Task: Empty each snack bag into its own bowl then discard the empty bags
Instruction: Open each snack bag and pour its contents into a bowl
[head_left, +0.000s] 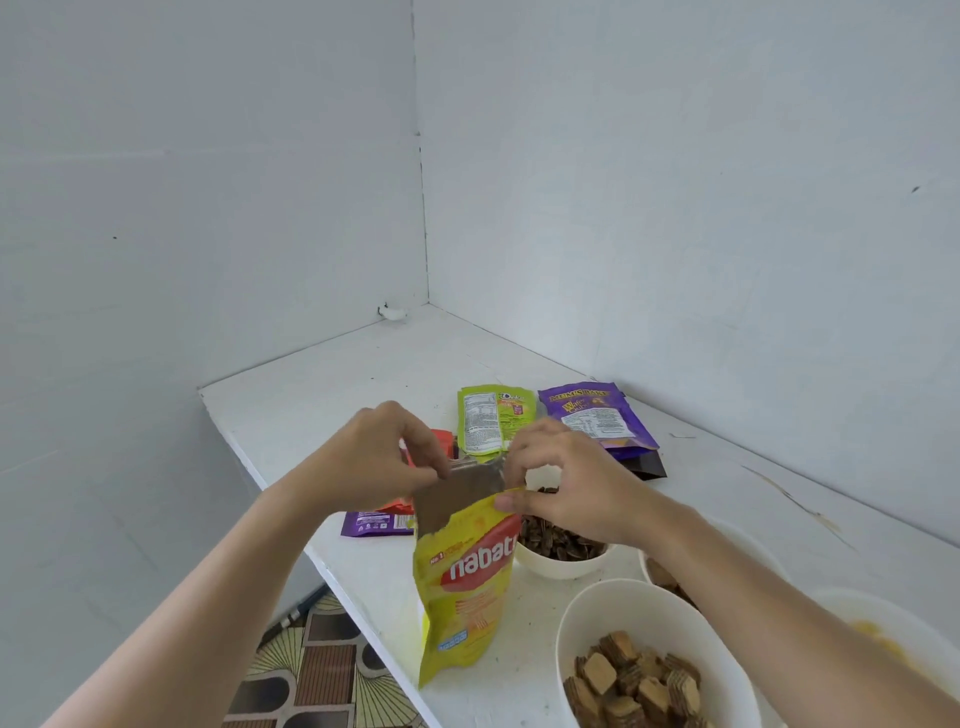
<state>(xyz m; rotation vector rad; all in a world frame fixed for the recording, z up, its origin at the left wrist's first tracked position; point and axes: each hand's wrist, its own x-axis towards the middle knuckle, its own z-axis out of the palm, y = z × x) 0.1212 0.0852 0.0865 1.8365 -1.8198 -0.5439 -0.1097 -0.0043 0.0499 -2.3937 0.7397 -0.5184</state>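
Note:
A yellow Nabati snack bag (467, 587) stands upright near the table's front edge, its top torn open so the silvery-brown inside shows. My left hand (379, 457) pinches the far flap of the opening. My right hand (566, 483) pinches the near yellow flap at the right. A white bowl of wafer cubes (644, 670) sits at the lower right. A white bowl of dark striped seeds (561, 551) lies just behind my right hand. Two more bowls, one (675, 571) with brown pieces and one (893, 639) with yellow pieces, are partly hidden by my right arm.
Behind the hands a green bag (491, 423) and a purple bag (597, 418) lie flat, with a red packet (441, 441) and a purple packet (376, 522) under my left hand. White table (363, 374) sits in a corner of white walls. Patterned floor (322, 670) shows below left.

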